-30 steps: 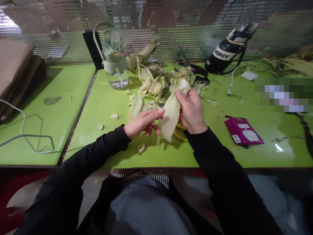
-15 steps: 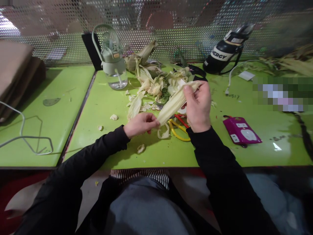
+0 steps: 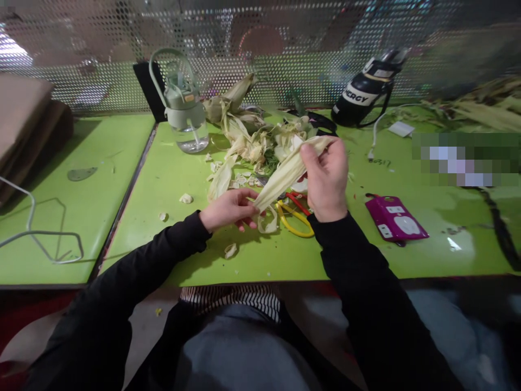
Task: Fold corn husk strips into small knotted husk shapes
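A long pale corn husk leaf [image 3: 287,172] is stretched slantwise between my hands above the green table [image 3: 260,255]. My right hand [image 3: 325,176] is closed on its upper end, thumb on top. My left hand [image 3: 228,208] pinches its lower end close to the tabletop. Under the husk lie scissors with yellow and red handles [image 3: 295,214]. A curled husk scrap [image 3: 266,224] rests beside my left fingers. Behind my hands sits a pile of husks and trimmings [image 3: 254,138].
A pale green water bottle [image 3: 183,106] stands at the back left, a black bag [image 3: 364,92] at the back right. A magenta power strip [image 3: 394,218] lies to the right. Perforated metal screen [image 3: 260,49] closes the rear. White cable [image 3: 44,236] crosses the left table.
My right hand lifted the husk's top up and to the right while my left pinched its bottom, pulling the leaf from hanging loosely to taut and slanted. The scissors came into view beneath.
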`<state>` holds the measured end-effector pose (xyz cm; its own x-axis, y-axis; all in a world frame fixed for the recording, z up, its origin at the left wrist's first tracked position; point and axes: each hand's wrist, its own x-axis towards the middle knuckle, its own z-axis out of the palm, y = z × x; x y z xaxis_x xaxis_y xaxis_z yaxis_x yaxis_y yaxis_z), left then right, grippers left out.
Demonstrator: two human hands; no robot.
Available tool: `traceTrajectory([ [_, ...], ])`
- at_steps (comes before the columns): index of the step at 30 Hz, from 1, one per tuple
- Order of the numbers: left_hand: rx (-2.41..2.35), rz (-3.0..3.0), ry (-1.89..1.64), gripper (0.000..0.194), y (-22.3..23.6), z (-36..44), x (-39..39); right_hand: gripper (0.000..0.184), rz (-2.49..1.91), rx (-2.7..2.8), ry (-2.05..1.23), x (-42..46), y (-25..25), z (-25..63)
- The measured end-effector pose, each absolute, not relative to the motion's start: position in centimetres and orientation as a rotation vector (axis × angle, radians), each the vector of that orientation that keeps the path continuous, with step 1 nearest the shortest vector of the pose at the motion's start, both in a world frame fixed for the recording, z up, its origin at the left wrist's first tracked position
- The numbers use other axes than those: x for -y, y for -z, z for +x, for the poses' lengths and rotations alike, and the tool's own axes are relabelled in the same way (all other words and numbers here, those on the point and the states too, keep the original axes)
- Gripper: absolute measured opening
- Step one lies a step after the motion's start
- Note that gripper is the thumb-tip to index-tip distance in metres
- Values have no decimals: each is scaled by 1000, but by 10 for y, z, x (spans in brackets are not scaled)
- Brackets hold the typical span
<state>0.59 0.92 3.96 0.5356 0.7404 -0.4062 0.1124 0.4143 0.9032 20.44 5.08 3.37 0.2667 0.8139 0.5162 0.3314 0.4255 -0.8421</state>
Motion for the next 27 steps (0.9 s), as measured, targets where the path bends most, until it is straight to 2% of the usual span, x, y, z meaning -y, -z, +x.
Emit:
traceTrajectory([
  [9,-993,1197,-524,12,-40,9,-8,40,-1139,1253,-679,-44,-40,198],
  [16,-1040,1187,-594,19,-44,13,-7,54,-1140,1276,-853,-37,-37,192],
  [22,-1075,1229,-640,23,-45,10,-9,41,-1123,1369,-931,-31,-40,189],
  [27,-970,1379,-827,25,-42,10,-9,36,-1105,1433,-945,-25,-42,184],
])
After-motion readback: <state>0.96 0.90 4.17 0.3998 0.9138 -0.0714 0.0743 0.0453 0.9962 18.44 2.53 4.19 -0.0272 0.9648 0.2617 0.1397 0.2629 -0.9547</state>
